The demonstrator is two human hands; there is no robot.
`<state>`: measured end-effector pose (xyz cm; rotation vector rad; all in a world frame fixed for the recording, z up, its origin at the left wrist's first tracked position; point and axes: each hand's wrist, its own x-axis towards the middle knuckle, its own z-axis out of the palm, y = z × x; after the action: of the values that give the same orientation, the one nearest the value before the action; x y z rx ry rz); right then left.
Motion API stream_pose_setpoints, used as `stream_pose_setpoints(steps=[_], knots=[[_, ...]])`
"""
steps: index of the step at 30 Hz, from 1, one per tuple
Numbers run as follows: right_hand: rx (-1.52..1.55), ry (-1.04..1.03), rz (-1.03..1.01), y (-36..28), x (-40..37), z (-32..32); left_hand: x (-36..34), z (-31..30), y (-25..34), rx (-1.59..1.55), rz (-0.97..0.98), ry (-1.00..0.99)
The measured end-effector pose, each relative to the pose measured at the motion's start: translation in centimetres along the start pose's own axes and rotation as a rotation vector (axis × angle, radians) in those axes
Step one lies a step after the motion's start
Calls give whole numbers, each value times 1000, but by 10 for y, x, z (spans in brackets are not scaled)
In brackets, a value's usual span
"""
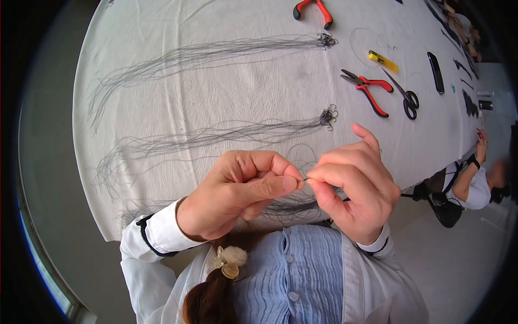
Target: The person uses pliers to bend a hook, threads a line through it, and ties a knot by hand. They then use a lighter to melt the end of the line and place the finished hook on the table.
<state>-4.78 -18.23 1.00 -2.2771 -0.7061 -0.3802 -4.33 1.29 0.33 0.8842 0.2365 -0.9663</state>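
Just above my lap my left hand (240,189) and my right hand (353,186) meet fingertip to fingertip. Each is closed in a pinch, and a small thin dark piece (306,179) shows between them; its full shape is hidden. A fine line loops up from the pinch of my left hand. Under my hands lies a bundle of dark fishing line (294,207), partly covered. Beyond it a second bundle of line (216,134) ends in a cluster of fishing hooks (328,116). A third bundle (216,51) with hooks (326,40) lies farther away.
On the cloth-covered table (243,94), red-handled pliers (367,89), black scissors (406,97), a yellow lighter (383,61) and a black tool (435,73) lie to the right. Another red-handled tool (314,11) is at the far edge. A person (472,181) sits at the right.
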Motion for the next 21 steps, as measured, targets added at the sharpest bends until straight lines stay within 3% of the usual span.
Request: stream_pose_setpoints(steps=[2,4,8,10,21], knots=[[-29,9,-16,0,-1,-1,2,-1,-4,42,43,-8],[7,31,73,-1,-1,-2,5,0,-7,474,522,50],[129,22,168,-3,-1,-3,-7,11,5,695,483,204],[137,8,163,-4,0,-3,-4,6,1,917,761,190],[221,-51,217,-10,2,-3,-4,5,-1,1167,953,242]])
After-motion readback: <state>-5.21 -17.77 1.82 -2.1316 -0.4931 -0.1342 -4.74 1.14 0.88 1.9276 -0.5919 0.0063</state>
